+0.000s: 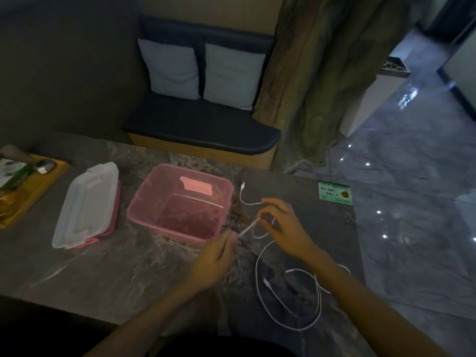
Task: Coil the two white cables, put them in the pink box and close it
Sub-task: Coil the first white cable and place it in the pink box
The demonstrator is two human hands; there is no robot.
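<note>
The left hand [215, 256] and right hand [284, 226] each pinch a taut stretch of white cable [248, 228] just right of the open pink box [180, 202]. More cable lies looped on the tabletop [103, 274]; the lid [86, 204] rests left.

A grey marbled table [90, 274] carries a wooden tray [38, 186] at its far left and a green card [334, 193] near its right edge. Beyond it stands a dark padded bench [201, 124] with two pale cushions [172, 69], beside a draped curtain [322, 73].
</note>
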